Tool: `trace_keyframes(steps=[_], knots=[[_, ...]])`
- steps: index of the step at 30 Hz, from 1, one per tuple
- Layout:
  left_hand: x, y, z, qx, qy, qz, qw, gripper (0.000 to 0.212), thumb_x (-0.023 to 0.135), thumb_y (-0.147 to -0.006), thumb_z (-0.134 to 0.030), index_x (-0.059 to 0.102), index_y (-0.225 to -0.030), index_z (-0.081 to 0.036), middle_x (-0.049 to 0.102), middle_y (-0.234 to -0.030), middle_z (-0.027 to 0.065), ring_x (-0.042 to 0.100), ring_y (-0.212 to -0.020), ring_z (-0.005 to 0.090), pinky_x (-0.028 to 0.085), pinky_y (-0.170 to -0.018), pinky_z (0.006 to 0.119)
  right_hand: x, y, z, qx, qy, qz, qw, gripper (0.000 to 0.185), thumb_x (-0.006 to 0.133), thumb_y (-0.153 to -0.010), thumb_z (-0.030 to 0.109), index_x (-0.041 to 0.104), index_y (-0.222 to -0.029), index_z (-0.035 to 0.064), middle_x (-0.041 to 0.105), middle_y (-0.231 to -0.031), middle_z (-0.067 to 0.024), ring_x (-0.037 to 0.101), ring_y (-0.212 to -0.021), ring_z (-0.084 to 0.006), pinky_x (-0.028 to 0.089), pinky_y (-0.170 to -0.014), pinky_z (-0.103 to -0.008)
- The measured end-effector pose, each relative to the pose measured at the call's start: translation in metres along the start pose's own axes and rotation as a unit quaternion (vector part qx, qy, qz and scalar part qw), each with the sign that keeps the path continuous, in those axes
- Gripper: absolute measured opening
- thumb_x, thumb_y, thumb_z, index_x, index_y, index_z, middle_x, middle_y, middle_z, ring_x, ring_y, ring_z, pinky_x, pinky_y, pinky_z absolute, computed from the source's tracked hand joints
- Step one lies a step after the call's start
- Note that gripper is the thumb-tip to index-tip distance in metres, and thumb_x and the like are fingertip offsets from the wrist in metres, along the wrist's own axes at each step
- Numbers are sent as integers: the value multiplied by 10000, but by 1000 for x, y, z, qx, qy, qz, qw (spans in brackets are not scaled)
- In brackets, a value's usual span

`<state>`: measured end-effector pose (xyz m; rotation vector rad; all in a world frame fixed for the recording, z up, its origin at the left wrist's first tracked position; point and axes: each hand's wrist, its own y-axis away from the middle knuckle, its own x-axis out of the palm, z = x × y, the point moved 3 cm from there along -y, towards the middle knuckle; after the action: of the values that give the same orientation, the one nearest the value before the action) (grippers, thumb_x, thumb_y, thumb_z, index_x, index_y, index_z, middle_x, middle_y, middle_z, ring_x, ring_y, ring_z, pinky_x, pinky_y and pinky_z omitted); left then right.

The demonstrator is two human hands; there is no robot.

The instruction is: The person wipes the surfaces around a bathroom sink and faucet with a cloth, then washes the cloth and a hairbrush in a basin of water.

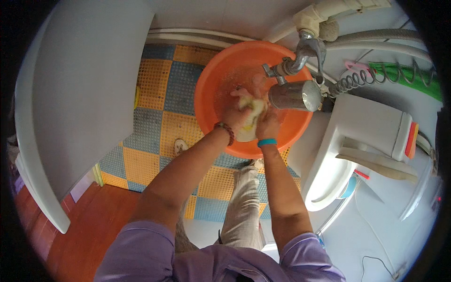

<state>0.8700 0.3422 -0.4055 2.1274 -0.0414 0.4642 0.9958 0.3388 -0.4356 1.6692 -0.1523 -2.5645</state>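
Observation:
An orange plastic basin (208, 95) holds water and a wet pale cloth (248, 132) with yellowish-green parts. My left hand (236, 116), with a beaded bracelet at the wrist, grips the cloth from its left side. On the cloth's right side is my right hand (268, 125), wearing a teal wristband, its fingers closed on the fabric. Part of the cloth between the hands is blurred. A metal faucet (299, 60) with a cylindrical metal fitting (294, 96) hangs over the basin's right part, above and to the right of my right hand.
A white toilet (370, 123) stands close on the right, with a coiled hose (356, 79) behind it. Pipes (197, 37) run along the wall behind the basin. A large white door or panel (88, 88) rises at the left. Blue and yellow mats (141, 158) cover the floor.

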Motion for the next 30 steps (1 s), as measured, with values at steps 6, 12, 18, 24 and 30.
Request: trace_keyframes(steps=[6, 12, 18, 24, 30], knots=[[-1, -19, 28, 173, -301, -44, 937, 518, 519, -809, -237, 348, -1267, -66, 394, -1239, 169, 436, -1103, 267, 427, -824, 381, 37, -21, -90, 98, -278, -6, 956, 348, 457, -820, 228, 473, -1068, -16, 523, -1055, -182, 514, -950, -320, 420, -748, -430], [5, -45, 67, 186, -267, -256, 910, 566, 484, -825, -384, 339, -1255, -44, 394, -1236, 162, 431, -1093, 289, 419, -835, 366, 47, -58, -39, 17, -100, 148, 984, 500, 544, -793, 283, 420, -1158, -35, 498, -1113, -168, 490, -998, -263, 393, -830, -383], [-32, -57, 55, 29, 301, 12, 953, 615, 385, -834, -529, 398, -1211, -43, 458, -1160, 121, 472, -1015, 244, 449, -789, 359, -8, 9, 44, 155, -410, 154, 886, 456, 546, -798, 241, 422, -1147, -26, 564, -1019, -170, 548, -896, -288, 419, -781, -354], [3, -40, 48, 23, 306, -34, 951, 407, 493, -848, -323, 452, -1149, -53, 512, -1090, 91, 524, -930, 178, 446, -811, 305, -3, -8, 22, 1, -190, -31, 981, 263, 525, -813, 218, 534, -946, -8, 582, -833, -197, 555, -742, -332, 437, -636, -402], [10, -20, 23, 224, 7, -141, 964, 375, 555, -772, -148, 451, -1097, 7, 519, -1061, 130, 517, -977, 245, 419, -825, 347, 2, -46, -42, 52, -34, 74, 995, 273, 492, -815, 262, 584, -926, 31, 595, -861, -187, 566, -754, -341, 466, -609, -405]])
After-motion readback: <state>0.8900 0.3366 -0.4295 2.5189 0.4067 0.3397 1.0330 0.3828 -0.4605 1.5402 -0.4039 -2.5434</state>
